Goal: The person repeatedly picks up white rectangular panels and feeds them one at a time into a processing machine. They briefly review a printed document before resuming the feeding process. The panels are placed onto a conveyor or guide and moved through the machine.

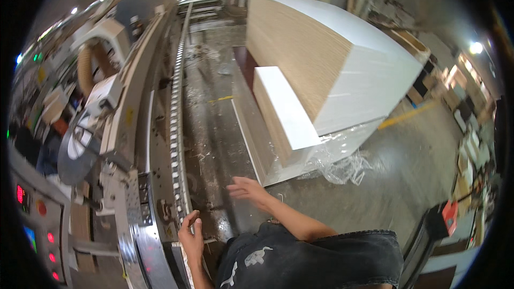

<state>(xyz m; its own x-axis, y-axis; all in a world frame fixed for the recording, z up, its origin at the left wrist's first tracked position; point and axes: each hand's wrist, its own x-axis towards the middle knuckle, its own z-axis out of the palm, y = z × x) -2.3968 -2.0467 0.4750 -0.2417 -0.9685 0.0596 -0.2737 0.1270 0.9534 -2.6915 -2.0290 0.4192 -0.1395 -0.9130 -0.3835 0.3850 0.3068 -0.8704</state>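
My left hand (191, 237) is beside the near end of a long edge-banding machine (163, 203), close to its roller track (174, 123). Its thumb and fingers are apart and slightly bent, with nothing visible in them. Whether it touches the machine's edge I cannot tell. Over the floor to the right, my right hand (249, 190) is stretched out with its fingers extended, slightly blurred. It is empty and nearest to the lower corner of a stack of panels.
A tall stack of wood-edged white panels (332, 48) stands right of the machine, beside a lower stack (286, 109). Crumpled clear plastic film (342, 163) hangs at its base. A control panel (40, 225) with red lights is at the left. Scraps litter the floor.
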